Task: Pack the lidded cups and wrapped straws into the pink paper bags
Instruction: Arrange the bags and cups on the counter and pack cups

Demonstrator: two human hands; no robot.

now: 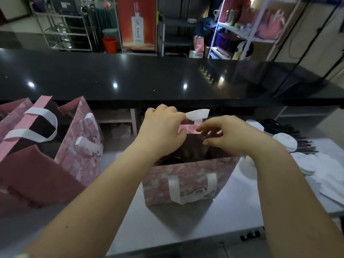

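A pink paper bag with white handles stands open on the white table in front of me. My left hand grips its far rim beside the far white handle. My right hand hovers over the bag's mouth with fingers loosely spread, near the same rim; whether it touches is unclear. Something dark and round shows inside the bag. White lidded cups and a pile of dark wrapped straws lie at the right.
Two more pink paper bags stand open at the left. A black counter runs across behind the table. White lids or papers lie at the right edge. Shelving stands in the background.
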